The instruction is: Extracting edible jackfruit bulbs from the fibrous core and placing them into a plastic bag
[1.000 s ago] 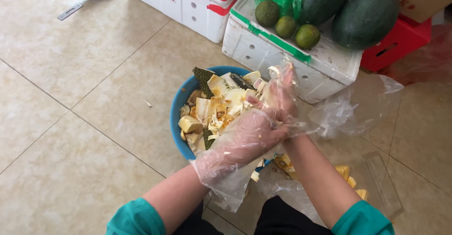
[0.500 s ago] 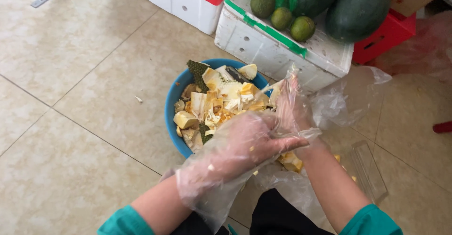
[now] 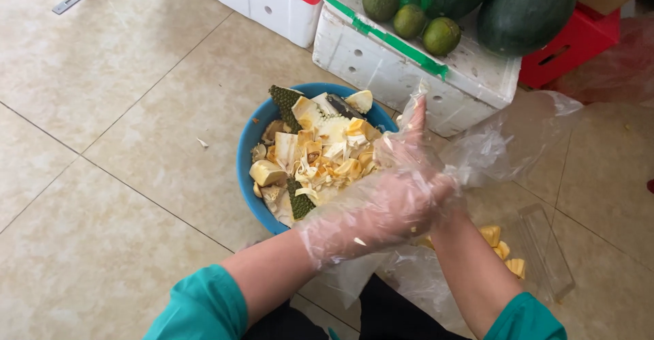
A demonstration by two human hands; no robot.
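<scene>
Crinkly plastic glove, left hand (image 3: 381, 207) gripping right hand (image 3: 409, 146), round blue basin (image 3: 248, 149)

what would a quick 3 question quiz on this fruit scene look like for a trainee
1. True or false: both hands wear clear plastic gloves.
2. What fills the blue basin? A) whole limes B) jackfruit rind and scraps C) water
3. Where do the round green fruits sit?

Key
1. True: the left hand and right hand are both gloved and pressed together over the basin's right edge.
2. B: jackfruit scraps, pale yellow with spiky green rind pieces.
3. On the lid of the white foam box with green tape, beside the dark green watermelons.
</scene>
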